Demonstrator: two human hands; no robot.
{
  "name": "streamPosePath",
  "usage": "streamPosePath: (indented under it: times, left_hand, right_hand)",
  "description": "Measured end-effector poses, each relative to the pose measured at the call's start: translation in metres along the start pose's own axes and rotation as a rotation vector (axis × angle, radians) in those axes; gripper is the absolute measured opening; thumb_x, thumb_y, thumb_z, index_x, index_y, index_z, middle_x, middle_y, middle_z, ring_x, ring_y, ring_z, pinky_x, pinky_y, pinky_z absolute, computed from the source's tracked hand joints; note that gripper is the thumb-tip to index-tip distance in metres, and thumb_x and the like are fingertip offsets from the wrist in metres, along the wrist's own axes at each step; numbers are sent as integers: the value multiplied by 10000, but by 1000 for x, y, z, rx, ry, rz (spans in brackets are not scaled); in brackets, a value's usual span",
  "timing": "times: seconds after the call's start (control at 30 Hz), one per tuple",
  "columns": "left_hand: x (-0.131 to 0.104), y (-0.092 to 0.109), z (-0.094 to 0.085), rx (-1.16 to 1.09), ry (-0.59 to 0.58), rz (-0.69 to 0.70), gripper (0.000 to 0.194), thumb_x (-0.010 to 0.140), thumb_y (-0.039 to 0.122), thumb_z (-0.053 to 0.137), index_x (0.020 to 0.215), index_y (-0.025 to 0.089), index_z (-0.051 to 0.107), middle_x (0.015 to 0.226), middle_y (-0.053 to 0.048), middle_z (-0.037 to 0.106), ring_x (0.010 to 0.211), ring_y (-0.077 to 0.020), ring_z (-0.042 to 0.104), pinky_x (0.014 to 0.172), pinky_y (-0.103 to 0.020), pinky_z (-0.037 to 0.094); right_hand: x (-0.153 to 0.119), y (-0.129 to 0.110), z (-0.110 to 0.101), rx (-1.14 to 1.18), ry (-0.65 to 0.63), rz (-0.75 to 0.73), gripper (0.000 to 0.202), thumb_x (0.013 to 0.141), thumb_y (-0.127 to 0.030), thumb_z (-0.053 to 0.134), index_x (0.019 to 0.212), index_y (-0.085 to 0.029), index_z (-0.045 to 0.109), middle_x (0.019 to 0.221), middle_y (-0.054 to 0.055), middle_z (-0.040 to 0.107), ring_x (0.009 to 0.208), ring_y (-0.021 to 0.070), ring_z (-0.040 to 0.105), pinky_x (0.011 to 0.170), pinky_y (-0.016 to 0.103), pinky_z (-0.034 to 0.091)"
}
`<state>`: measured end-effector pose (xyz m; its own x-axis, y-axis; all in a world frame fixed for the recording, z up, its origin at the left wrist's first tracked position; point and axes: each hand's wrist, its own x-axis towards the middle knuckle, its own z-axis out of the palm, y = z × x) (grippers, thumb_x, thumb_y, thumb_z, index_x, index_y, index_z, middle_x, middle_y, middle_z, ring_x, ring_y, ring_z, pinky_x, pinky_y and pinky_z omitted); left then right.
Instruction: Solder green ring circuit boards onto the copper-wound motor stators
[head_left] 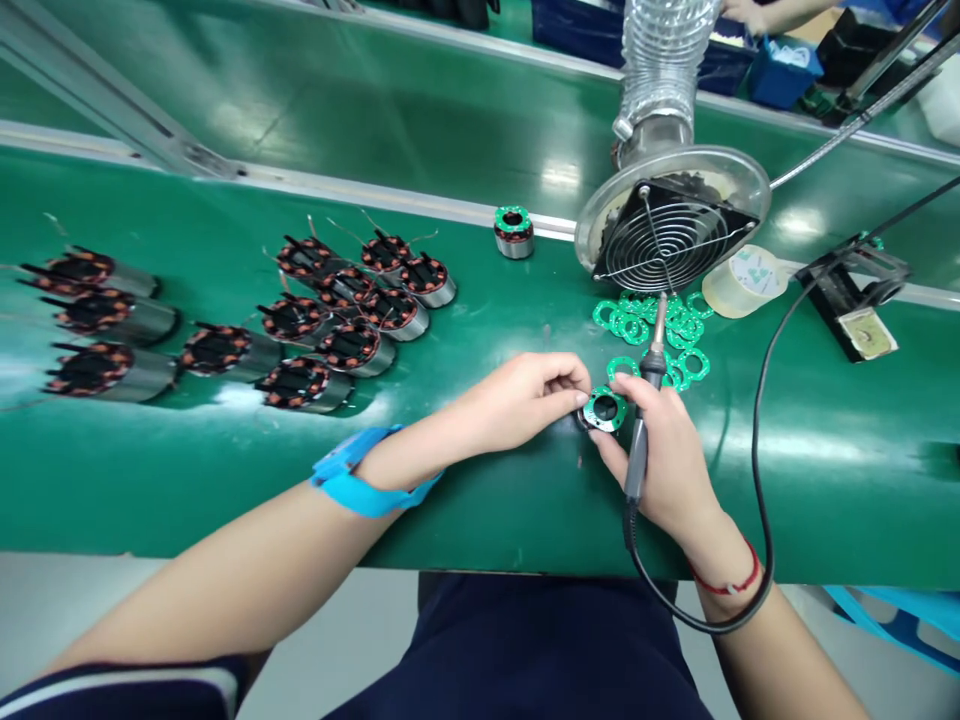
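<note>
A green ring-shaped circuit board sits on top of a motor stator on the bench in front of me; the stator is mostly hidden. My left hand, fingers curled, pinches the left side of this stator at the board's edge. Between the fingers of my right hand is a soldering iron, its tip pointing away from me toward the fan. The right thumb and a fingertip also touch the stator and board from the right. Loose green ring boards lie in a pile just beyond.
Several wound stators with upright wires stand on the left. One stator with a green board is at the back. A fume extractor overhangs the boards. Right of it are a tape roll and an iron stand. The iron's cable loops over my right wrist.
</note>
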<state>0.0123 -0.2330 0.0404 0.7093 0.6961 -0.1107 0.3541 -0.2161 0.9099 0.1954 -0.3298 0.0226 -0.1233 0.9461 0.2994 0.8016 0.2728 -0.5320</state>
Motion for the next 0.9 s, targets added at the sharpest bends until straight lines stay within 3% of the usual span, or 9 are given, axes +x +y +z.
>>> streamPosePath:
  times: [0.07,0.2,0.33,0.43,0.53,0.67,0.9]
  left_hand:
    - [2,-2,7,-157,17,-67,98,850,224,550,786,159,584,674,31,563,615,-102,497,591,-219,405]
    - [3,-2,16,-279,41,-93,92,833,206,560,761,151,576,667,35,543,620,-96,485,608,-223,396]
    - [2,-2,15,-275,93,-109,100,814,150,509,720,156,542,651,46,508,607,-89,454,592,-221,368]
    - [1,-3,14,-193,105,-107,114,793,114,470,699,164,510,636,53,480,590,-88,421,574,-224,341]
    - [1,-4,14,-118,105,-111,122,787,108,464,683,172,477,617,60,446,580,-89,390,553,-228,311]
    - [1,-5,15,-65,116,-118,134,774,87,455,675,178,451,602,68,420,571,-87,364,530,-229,289]
    - [0,-4,17,-60,133,-133,133,783,80,465,695,180,459,601,74,428,563,-83,373,518,-223,298]
  right_hand:
    - [-3,-1,2,7,41,-42,595,882,-324,649,1413,-267,385,1203,120,674,1066,312,637,874,513,539]
    - [-6,-4,0,13,46,-139,570,912,-218,586,1432,-292,364,1326,116,649,1169,295,632,910,505,525]
    - [-6,-7,-3,20,40,-145,510,918,-131,537,1390,-297,441,1112,57,760,985,255,707,885,482,531]
    - [-10,-7,-4,116,127,-140,558,936,-102,510,1448,-291,398,978,23,787,932,232,735,890,466,546]
    - [-18,-4,-7,191,270,-55,444,962,-228,535,1399,-291,485,886,28,776,826,236,752,758,431,589]
    - [-28,3,-9,220,385,-10,265,965,-397,524,1139,-243,652,769,32,723,596,205,691,565,385,570]
    - [-31,8,-8,273,418,-113,221,955,-386,544,1030,-224,674,676,7,669,525,169,626,531,350,548]
